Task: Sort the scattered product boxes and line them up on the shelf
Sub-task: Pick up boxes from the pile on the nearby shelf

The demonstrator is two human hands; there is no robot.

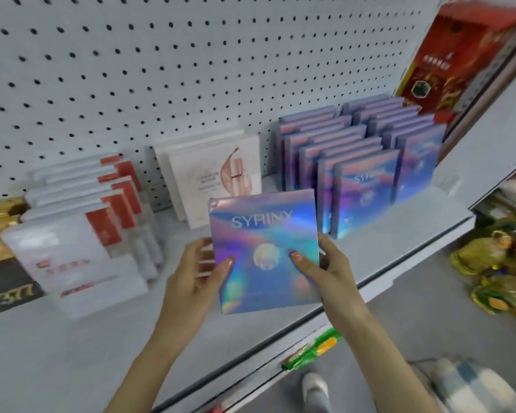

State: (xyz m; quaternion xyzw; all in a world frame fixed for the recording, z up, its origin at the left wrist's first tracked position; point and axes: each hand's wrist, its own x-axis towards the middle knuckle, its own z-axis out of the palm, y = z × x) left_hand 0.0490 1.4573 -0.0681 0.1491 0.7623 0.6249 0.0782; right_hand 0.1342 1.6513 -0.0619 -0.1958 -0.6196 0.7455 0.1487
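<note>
Down at the bottom, a light shoe (315, 386) shows on the floor, and a green packet (313, 350) pokes out just under the front lip of the shelf (72, 353). Up come both forearms, and here's the action: the left hand (197, 272) grips the left edge of a holographic SYRINX box (265, 251), thumb pressed on the front face, fingers tucked behind it. The right hand (325, 269) mirrors that on the right edge, thumb on the front, fingers wrapped round the back. The box is held upright in the air, face to the camera, above the front part of the shelf and touching nothing else. To the left on the shelf, white boxes with red corners (81, 234) stand in a staggered file, with a dark box with gold lettering (9, 290) lying at the far left edge. Further back, dead centre, white boxes with a pink design (212, 177) stand against the rear. Right of those, matching holographic boxes (361, 162) are lined up in two neat rows running front to back. Off to the lower right, gold-wrapped packs (495, 263) sit on a lower level. Behind everything rises the pegboard (161, 70), and a tall red box (447, 61) leans in the top right corner
</note>
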